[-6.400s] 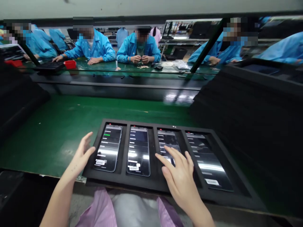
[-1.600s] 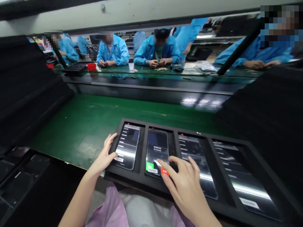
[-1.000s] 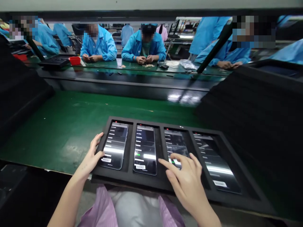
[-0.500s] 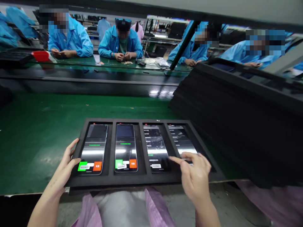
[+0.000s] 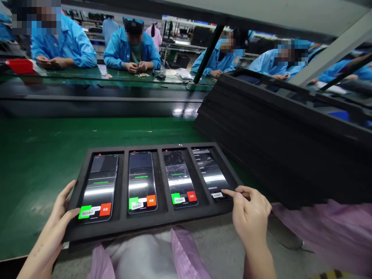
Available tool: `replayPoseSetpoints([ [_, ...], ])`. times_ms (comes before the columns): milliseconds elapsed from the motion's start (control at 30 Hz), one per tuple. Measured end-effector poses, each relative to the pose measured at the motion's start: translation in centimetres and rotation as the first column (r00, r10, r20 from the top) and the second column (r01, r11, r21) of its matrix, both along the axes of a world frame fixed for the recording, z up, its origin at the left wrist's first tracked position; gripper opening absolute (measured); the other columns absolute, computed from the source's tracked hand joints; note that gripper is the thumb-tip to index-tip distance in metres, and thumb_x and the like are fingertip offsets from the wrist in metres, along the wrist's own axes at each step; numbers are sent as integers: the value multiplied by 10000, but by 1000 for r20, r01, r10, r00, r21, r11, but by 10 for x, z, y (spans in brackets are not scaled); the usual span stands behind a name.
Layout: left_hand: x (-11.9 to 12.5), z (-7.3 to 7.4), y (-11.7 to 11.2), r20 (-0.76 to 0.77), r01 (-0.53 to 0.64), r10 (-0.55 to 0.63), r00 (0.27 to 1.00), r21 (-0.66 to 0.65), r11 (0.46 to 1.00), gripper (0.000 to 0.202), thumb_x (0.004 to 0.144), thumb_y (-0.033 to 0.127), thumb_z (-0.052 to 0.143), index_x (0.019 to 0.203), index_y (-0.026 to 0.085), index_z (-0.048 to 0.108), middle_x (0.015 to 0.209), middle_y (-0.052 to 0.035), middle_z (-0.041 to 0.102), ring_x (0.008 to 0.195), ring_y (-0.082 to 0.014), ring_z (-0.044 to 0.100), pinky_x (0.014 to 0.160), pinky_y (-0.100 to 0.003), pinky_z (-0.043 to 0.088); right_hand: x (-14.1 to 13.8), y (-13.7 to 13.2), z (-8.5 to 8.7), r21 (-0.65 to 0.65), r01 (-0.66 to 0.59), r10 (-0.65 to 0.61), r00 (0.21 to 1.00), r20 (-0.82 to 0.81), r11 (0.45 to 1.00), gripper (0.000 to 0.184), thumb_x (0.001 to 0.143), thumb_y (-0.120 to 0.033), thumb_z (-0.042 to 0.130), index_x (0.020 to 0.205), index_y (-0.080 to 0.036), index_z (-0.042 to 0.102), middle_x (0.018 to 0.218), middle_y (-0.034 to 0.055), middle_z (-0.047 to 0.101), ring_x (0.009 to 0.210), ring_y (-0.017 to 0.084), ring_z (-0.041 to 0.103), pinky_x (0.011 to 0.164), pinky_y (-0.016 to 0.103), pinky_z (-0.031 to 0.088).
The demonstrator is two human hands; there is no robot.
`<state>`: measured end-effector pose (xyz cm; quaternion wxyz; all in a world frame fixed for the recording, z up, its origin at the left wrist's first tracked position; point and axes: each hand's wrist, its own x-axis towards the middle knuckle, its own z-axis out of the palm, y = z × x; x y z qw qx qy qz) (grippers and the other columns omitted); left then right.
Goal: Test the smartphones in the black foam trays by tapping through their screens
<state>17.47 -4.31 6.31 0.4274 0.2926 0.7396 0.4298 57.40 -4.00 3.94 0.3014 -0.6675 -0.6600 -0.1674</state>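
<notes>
A black foam tray [image 5: 162, 219] with separate slots lies at the front edge of the green bench, slightly tilted in view. My left hand [image 5: 59, 217] grips its left side, thumb on the rim beside the first phone [image 5: 100, 174]. That phone, the second phone [image 5: 142, 162] and the third phone [image 5: 178, 164] each show a green and a red block low on the screen. Over the rightmost phone [image 5: 215, 176], which displays a list, my right hand [image 5: 251, 213] points with its index finger at the lower screen. Its other fingers are curled and hold nothing.
A tall stack of black trays [image 5: 276, 143] stands to the right. Across the bench [image 5: 43, 155], several people in blue coats sit at a far table with a red bin [image 5: 19, 66] and a clear plastic bag [image 5: 185, 73]. A dark post [image 5: 207, 54] rises there.
My right hand has moved right, from the third phone to the fourth. The third phone's screen has switched from a list to green and red blocks. The whole view has shifted.
</notes>
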Motion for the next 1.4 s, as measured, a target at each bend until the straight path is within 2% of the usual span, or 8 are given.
replayPoseSetpoints([
  [267, -5, -7, -9, -9, 56, -56, 998, 0, 998, 731, 696, 351, 608, 1370, 381, 327, 1392, 64, 467, 1159, -260, 534, 787, -280, 550, 1, -5, 2, -10, -8, 8, 1000, 5, 1000, 441, 920, -256, 310, 720, -211, 701, 826, 65, 534, 762, 188, 492, 838, 449, 358],
  [400, -7, -11, -10, -50, 95, -93, 994, 55, 994, 744, 685, 358, 628, 1366, 387, 330, 1423, 76, 427, 1228, -245, 477, 912, -266, 489, 0, -7, 0, -31, -84, 84, 996, 20, 996, 417, 918, -229, 315, 754, -220, 698, 840, 58, 534, 769, 178, 492, 891, 471, 347],
  [700, -8, -12, -11, -103, 129, -123, 987, 48, 991, 762, 693, 407, 638, 1374, 389, 298, 1432, 51, 410, 1307, -276, 374, 1034, -374, 390, -4, -6, -4, -70, -110, 116, 989, 89, 992, 391, 916, -198, 331, 783, -210, 699, 873, 66, 546, 810, 189, 514, 885, 476, 355],
  [833, -7, -13, -10, -100, 129, -122, 987, 65, 990, 690, 744, 371, 556, 1379, 373, 287, 1464, 48, 353, 1359, -244, 285, 1098, -385, 279, -11, -6, -4, 5, -109, 108, 992, 64, 994, 368, 908, -200, 345, 784, -214, 691, 836, 52, 542, 785, 176, 516, 891, 476, 371],
  [967, -5, -10, -10, -47, 96, -94, 994, 51, 994, 683, 732, 320, 533, 1375, 356, 306, 1454, 55, 366, 1350, -236, 301, 1100, -349, 280, -36, -7, -1, 33, -237, 236, 972, 8, 971, 346, 890, -155, 357, 790, -213, 683, 809, 42, 534, 804, 169, 522, 892, 442, 387],
  [1100, -3, -6, -9, -25, 86, -85, 996, 39, 996, 689, 726, 300, 525, 1379, 324, 308, 1436, 37, 397, 1318, -246, 352, 1077, -341, 325, -69, -7, 1, -43, -386, 384, 922, -58, 921, 347, 903, -150, 337, 865, -208, 677, 852, 44, 546, 852, 159, 534, 960, 445, 336],
  [1300, -3, -7, -9, -34, 114, -112, 993, 68, 991, 691, 727, 296, 513, 1384, 282, 300, 1411, -14, 421, 1329, -253, 341, 1064, -357, 351, -99, -3, 7, -140, -473, 466, 881, -83, 870, 297, 908, -180, 366, 913, -238, 657, 979, 42, 568, 966, 168, 518, 1021, 429, 250],
  [1400, -6, -11, -9, -13, 120, -120, 993, 98, 988, 702, 715, 273, 512, 1383, 270, 298, 1428, -27, 393, 1354, -256, 297, 1088, -377, 316, -122, -2, 14, -119, -586, 584, 810, -60, 801, 322, 933, -248, 323, 1010, -244, 635, 996, 50, 574, 971, 178, 508, 1011, 426, 248],
])
